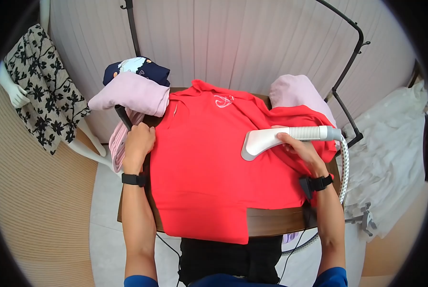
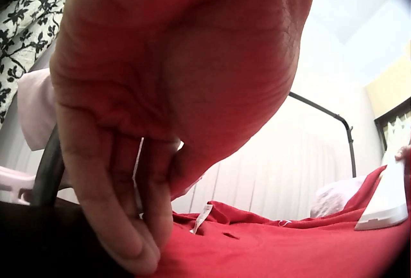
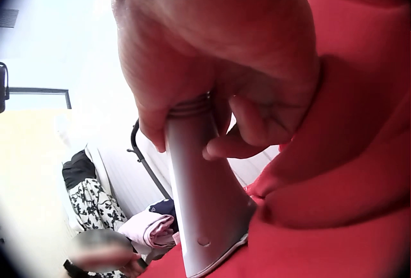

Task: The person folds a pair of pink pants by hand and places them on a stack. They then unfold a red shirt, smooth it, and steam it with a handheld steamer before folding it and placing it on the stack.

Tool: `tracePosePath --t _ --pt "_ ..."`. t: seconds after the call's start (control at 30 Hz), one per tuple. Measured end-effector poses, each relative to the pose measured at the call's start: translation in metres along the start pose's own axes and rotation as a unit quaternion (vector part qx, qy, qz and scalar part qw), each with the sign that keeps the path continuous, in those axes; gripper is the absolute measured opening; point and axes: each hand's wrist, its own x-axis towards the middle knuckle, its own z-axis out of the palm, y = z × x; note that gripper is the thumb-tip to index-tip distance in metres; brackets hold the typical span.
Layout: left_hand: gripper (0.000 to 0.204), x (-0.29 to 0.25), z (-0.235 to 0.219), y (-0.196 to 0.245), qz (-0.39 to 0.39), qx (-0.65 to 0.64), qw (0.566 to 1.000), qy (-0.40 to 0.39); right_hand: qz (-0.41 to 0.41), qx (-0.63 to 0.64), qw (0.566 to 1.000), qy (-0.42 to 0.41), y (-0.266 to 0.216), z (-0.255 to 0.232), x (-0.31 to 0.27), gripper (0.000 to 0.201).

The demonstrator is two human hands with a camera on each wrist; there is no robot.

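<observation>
A red shirt (image 1: 199, 162) lies spread over a dark wooden board (image 1: 276, 221), its lower left part overhanging the front edge. My right hand (image 1: 295, 146) grips the handle of a white garment steamer (image 1: 264, 142), thumb on top. The steamer head rests low over the shirt's right half, pointing left; its flat face shows close to the cloth in the right wrist view. At the shirt's left edge, my left hand (image 1: 140, 141) pinches the red fabric, fingers (image 2: 96, 181) pointing down in the left wrist view. The shirt's right side is bunched into folds (image 1: 302, 117) beyond the steamer.
Folded pink cloth (image 1: 132, 91) and a navy garment (image 1: 156, 71) are piled at the back left. Another pink bundle (image 1: 297, 91) sits at the back right. A ribbed hose (image 1: 344, 167) runs down at the right. A black frame (image 1: 350, 67) rises behind; a skirted mannequin (image 1: 46, 86) stands left.
</observation>
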Motion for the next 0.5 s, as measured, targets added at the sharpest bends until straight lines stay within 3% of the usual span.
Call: tracePosePath --t 0.27,0.33,0.4,0.5 --pt "0.041 0.004 0.004 -0.004 -0.005 -0.014 1.000 -0.017 -0.031 -0.024 0.999 0.023 -0.011 0.025 0.003 0.043" --pt "0.042 0.005 0.007 -0.008 0.007 -0.018 1.000 -0.001 -0.077 0.028 0.997 0.007 -0.017 0.043 0.012 0.043" --pt "0.042 0.003 0.004 -0.005 0.001 -0.033 0.999 -0.006 -0.048 0.046 0.998 0.009 -0.032 0.067 0.016 0.043" --pt "0.046 -0.004 -0.010 0.007 -0.007 -0.064 0.998 -0.022 -0.091 0.056 0.994 -0.025 -0.040 0.105 0.032 0.045"
